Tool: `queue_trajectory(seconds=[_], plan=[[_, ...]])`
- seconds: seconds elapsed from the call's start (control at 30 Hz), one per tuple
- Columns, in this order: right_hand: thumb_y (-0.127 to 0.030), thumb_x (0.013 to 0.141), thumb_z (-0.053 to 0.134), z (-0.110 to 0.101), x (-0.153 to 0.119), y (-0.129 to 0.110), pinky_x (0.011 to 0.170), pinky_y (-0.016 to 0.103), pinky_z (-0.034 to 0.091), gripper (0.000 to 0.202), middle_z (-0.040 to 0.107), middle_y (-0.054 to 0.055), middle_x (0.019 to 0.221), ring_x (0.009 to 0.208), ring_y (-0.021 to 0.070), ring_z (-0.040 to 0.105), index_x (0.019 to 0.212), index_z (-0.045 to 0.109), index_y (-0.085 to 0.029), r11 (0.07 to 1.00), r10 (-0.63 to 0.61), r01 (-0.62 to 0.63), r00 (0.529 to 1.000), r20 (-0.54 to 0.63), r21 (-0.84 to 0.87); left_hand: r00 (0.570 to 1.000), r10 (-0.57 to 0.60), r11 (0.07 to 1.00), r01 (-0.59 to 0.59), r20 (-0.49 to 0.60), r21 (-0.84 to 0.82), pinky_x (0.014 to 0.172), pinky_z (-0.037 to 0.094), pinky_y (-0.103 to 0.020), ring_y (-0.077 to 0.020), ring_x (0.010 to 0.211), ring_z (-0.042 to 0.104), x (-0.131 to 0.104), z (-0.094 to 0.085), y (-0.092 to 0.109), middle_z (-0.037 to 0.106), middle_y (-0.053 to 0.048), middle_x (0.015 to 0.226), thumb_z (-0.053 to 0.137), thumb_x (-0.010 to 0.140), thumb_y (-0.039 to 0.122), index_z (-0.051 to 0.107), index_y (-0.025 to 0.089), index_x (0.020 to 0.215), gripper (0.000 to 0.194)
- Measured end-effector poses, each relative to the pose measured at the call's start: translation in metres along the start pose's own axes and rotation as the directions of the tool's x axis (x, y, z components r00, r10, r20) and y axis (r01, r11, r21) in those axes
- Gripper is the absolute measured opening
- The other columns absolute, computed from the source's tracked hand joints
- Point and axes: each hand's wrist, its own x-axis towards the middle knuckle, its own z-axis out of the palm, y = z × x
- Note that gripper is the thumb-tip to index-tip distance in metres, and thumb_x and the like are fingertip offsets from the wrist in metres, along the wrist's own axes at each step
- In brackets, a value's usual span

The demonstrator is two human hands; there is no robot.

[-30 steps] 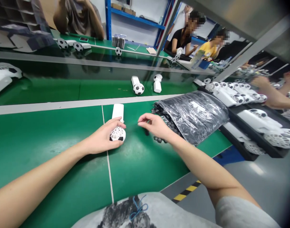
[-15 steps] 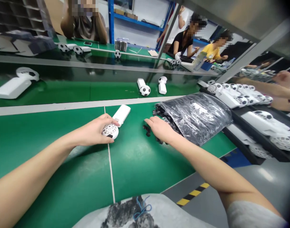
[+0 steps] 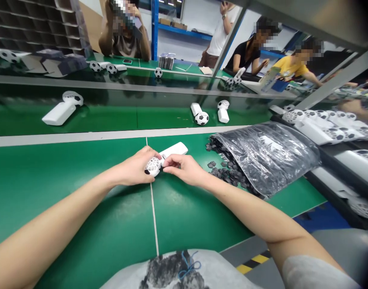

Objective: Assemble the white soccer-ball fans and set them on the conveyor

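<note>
My left hand (image 3: 137, 167) is wrapped round the ball-shaped head of a white device (image 3: 175, 150), whose flat handle points to the upper right on the green table. The head has a white lattice and a few black patches. At its right side, my right hand (image 3: 184, 167) has thumb and forefinger pinched together around a small black piece (image 3: 162, 168), mostly hidden by the fingertips. Further right, small black pieces (image 3: 228, 173) spill from the mouth of a clear plastic bag (image 3: 274, 150).
Beyond the white table edge (image 3: 117, 134), similar devices (image 3: 202, 117) lie on a green belt. Black trays (image 3: 334, 168) hold more devices at the right. Several people sit or stand across the belt. A metal post (image 3: 230, 38) slants overhead.
My right hand has moved left from the black pieces to the ball-shaped head. The handle has turned to lie flatter to the right. The whole view has shifted a little.
</note>
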Motion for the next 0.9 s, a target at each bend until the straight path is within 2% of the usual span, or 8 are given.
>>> queue_trajectory(seconds=[0.1,0.27,0.4,0.6,0.73,0.83,0.9], plan=[[-0.013,0.078,0.061,0.002,0.005,0.003,0.068,0.024,0.042,0.005,0.059,-0.002,0.070,0.067,0.0111,0.054,0.074,0.060,-0.016,1.000,-0.022,0.021,0.998,0.051,0.003,1.000,0.000,1.000,0.000,-0.028,-0.003,0.081,0.043,-0.032,-0.0200,0.092,0.049,0.001,0.002,0.000,0.042,-0.004,0.104,0.059,0.062,0.026,0.049,0.020,0.109,0.049],[-0.011,0.076,0.063,0.006,0.008,0.005,0.066,0.024,0.042,0.006,0.061,-0.002,0.072,0.068,0.0117,0.055,0.073,0.061,-0.016,0.999,-0.038,0.038,0.999,-0.015,-0.003,0.991,-0.028,0.999,0.025,-0.128,-0.023,0.080,0.042,-0.034,-0.0215,0.091,0.049,0.003,0.009,0.003,0.045,-0.004,0.099,0.061,0.065,0.038,0.052,0.019,0.101,0.042],[-0.015,0.073,0.067,0.004,0.012,0.007,0.062,0.023,0.041,0.009,0.059,-0.003,0.067,0.063,0.0112,0.053,0.069,0.058,-0.016,1.000,0.003,-0.003,1.000,-0.012,0.011,0.978,-0.061,0.998,0.060,-0.201,-0.011,0.077,0.041,-0.034,-0.0220,0.092,0.049,0.003,0.015,0.007,0.046,-0.004,0.096,0.059,0.067,0.035,0.052,0.020,0.097,0.035],[-0.024,0.071,0.071,0.000,0.020,0.013,0.060,0.022,0.038,0.018,0.057,-0.004,0.067,0.063,0.0106,0.052,0.068,0.055,-0.018,0.986,0.003,-0.003,1.000,0.004,-0.165,0.965,-0.064,0.997,0.073,-0.255,0.025,0.074,0.041,-0.034,-0.0229,0.091,0.048,0.005,0.020,0.009,0.046,-0.004,0.092,0.057,0.065,0.027,0.053,0.020,0.091,0.028],[-0.026,0.072,0.071,0.000,0.020,0.010,0.060,0.022,0.038,0.020,0.057,-0.004,0.066,0.062,0.0108,0.052,0.067,0.053,-0.018,0.966,-0.004,0.002,1.000,-0.006,-0.257,0.953,-0.054,0.998,0.048,-0.298,-0.028,0.075,0.041,-0.034,-0.0222,0.089,0.049,0.005,0.024,0.006,0.047,-0.003,0.089,0.058,0.063,0.025,0.055,0.020,0.088,0.026],[-0.024,0.076,0.067,-0.004,0.012,-0.003,0.063,0.025,0.041,0.014,0.059,-0.001,0.073,0.066,0.0131,0.054,0.072,0.054,-0.019,0.949,-0.042,0.041,0.999,0.001,-0.313,0.954,-0.052,0.994,0.020,-0.294,-0.112,0.074,0.043,-0.031,-0.0199,0.085,0.052,0.011,0.016,0.001,0.048,-0.002,0.088,0.063,0.057,0.021,0.056,0.019,0.088,0.031],[-0.025,0.077,0.066,-0.010,-0.003,-0.009,0.068,0.027,0.044,0.012,0.060,0.002,0.081,0.073,0.0160,0.056,0.080,0.055,-0.021,0.935,-0.097,0.088,0.995,-0.010,-0.344,0.936,-0.048,0.995,0.016,-0.350,-0.095,0.076,0.044,-0.031,-0.0193,0.085,0.053,0.021,0.001,-0.005,0.050,-0.002,0.090,0.063,0.056,0.017,0.056,0.019,0.089,0.034]])
